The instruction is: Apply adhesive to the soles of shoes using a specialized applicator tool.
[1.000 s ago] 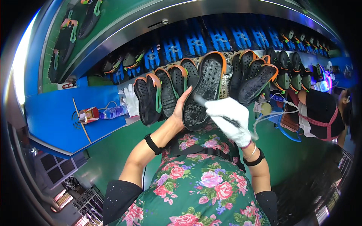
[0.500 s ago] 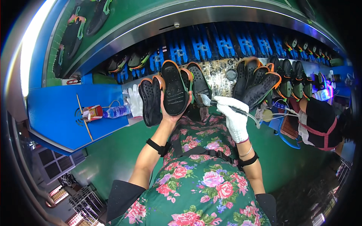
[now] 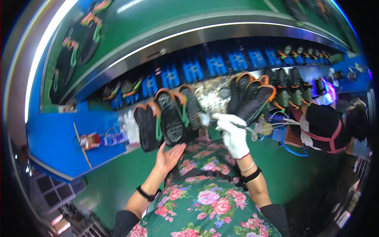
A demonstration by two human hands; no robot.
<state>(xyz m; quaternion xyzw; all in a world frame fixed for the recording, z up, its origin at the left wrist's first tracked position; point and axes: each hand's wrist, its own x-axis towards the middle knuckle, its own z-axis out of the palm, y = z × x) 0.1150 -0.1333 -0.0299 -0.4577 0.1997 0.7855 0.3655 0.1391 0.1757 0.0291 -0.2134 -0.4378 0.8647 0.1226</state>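
My bare left hand (image 3: 170, 157) is open, palm up, fingers spread, just at the near end of a black shoe (image 3: 170, 118) with orange and green trim. That shoe stands among more dark shoes, with a perforated-looking one (image 3: 147, 130) to its left and another (image 3: 193, 108) to its right. In a white knit glove, my right hand (image 3: 233, 136) is closed on a slim-handled brush (image 3: 204, 119). The brush's pale, wet-looking tip is beside the near end of the right-hand shoe. Motion blur hides whether they touch.
Another cluster of shoes (image 3: 252, 98) stands to the right. Behind runs a conveyor with blue racks (image 3: 191, 71). On the blue side table (image 3: 51, 134) lie a plastic bottle (image 3: 112, 139), a white glove (image 3: 129, 128) and a thin stick (image 3: 81, 146). A co-worker (image 3: 323, 126) sits at right.
My left hand has let go of the shoe it held up, and that shoe now rests among the others. The view has shifted. My right hand still holds the brush.
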